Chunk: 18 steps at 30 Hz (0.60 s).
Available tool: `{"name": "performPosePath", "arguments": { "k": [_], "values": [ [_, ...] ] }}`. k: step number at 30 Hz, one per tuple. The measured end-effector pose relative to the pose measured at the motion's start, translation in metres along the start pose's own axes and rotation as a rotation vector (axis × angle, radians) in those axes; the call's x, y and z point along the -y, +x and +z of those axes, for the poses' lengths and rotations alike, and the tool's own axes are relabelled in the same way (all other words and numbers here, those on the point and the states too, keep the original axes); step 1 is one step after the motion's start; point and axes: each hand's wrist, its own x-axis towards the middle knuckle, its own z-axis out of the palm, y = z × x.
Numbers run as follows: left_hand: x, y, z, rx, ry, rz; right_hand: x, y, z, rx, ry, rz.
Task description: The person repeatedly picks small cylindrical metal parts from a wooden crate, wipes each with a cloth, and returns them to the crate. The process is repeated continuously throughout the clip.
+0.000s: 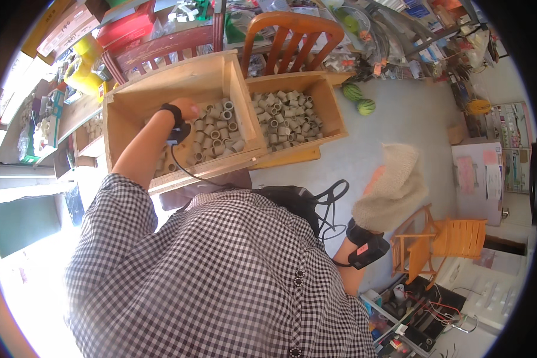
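Person in a checked shirt [221, 274] leans over two wooden boxes. Left hand [188, 109] is down inside the left wooden box [161, 89], on the pile of short grey tube pieces [218, 134]; fingers buried among them, so cannot tell whether the grip is closed on any. Black wrist strap [174, 114] with a cable running back to the body. Right hand [394, 182] wears a thick beige glove, raised off to the side over the grey floor, well apart from both boxes; grip wide, holding nothing. Black device strapped at the right wrist [369, 250]. Right wooden box [325, 101] just beside the left one, also holding grey tube pieces. Wooden chair [292, 39] behind the boxes.
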Motion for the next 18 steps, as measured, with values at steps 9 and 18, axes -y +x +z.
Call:
{"name": "performPosePath", "arguments": {
  "k": [9,18],
  "values": [
    [0.010,-0.020,0.083,0.216,-0.010,0.070,-0.001,-0.007,0.003,0.217,0.291,0.343],
    [-0.070,-0.007,0.072,0.293,0.026,0.366,0.007,-0.001,-0.001,0.227,0.289,0.260]
  ]
}}
